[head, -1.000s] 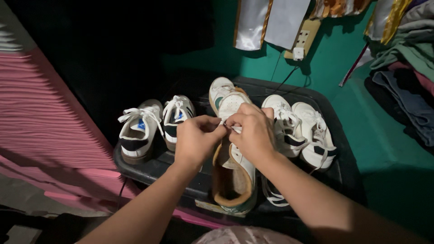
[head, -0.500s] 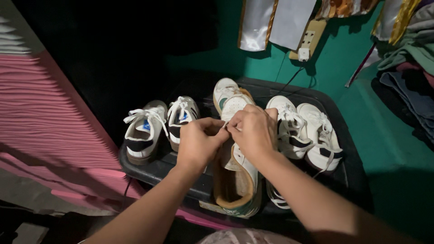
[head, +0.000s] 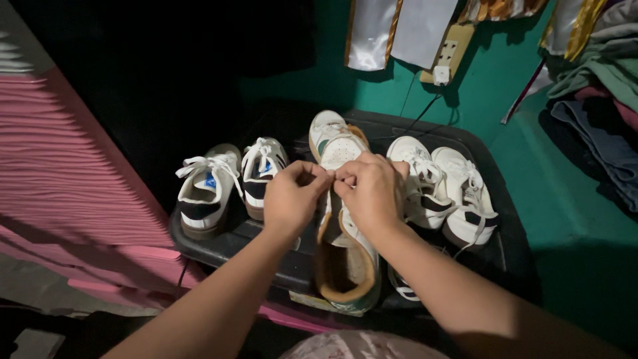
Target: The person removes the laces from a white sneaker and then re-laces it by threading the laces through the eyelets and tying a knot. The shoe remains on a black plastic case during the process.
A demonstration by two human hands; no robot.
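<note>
— What do the hands have hold of?

— A white shoelace [head: 333,178], pinched between them right above the tongue of a white sneaker with a tan lining [head: 342,249]. The left hand [head: 294,199] has thumb and forefinger closed on the lace from one side; the right hand [head: 372,189] closes on it from the other. The fingertips of the two hands nearly meet, so only a short bit of lace shows between them.

— And the sneaker itself?

— It lies under both hands, toe pointing away from the person, heel opening toward the camera. It rests on a black plastic bin lid [head: 229,244], with the heel reaching over the near edge. The hands hover over its lacing area, mid-length of the shoe.

— What sits around it?

— To the left, a pair of white sneakers with dark stripes and blue tongue tags [head: 229,183], laced, side by side, a little apart from the left hand. To the right, another pair of white sneakers [head: 445,189], just beside the right wrist. Pink corrugated sheeting [head: 60,173] runs along the left. Behind, a green wall [head: 505,86] carries a power strip [head: 445,56] with a cord hanging down, and folded clothes [head: 598,100] are heaped at far right.
</note>
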